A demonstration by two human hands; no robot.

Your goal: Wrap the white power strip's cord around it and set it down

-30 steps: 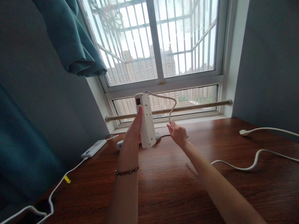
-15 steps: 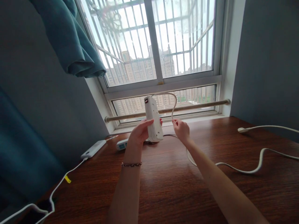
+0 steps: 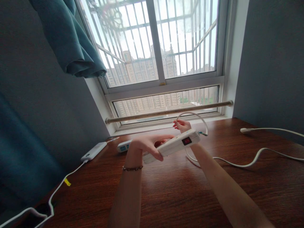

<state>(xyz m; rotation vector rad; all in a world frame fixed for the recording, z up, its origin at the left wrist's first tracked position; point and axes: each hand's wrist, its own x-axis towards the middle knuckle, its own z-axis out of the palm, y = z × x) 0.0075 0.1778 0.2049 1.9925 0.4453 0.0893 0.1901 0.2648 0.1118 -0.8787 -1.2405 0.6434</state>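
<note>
A white power strip is gripped by my left hand, thumb on the near side and fingers over the far side. It lies tilted above the table, its dark red switch facing me near the right end. The white cord leaves that right end and loops up and back to my right hand. My right hand is behind the strip with its fingers pinched on the cord; the strip hides part of that wrist. More of the cord lies along the table to the right.
The brown wooden table runs up to the window sill. At left lie a white power bank with a cable and a second power strip. A cord's plug rests at right. A horizontal rail crosses the window.
My left hand has turned the power strip from upright to nearly level, its switch end swinging right and down. The cord loop has moved right, while my right hand has shifted slightly.
</note>
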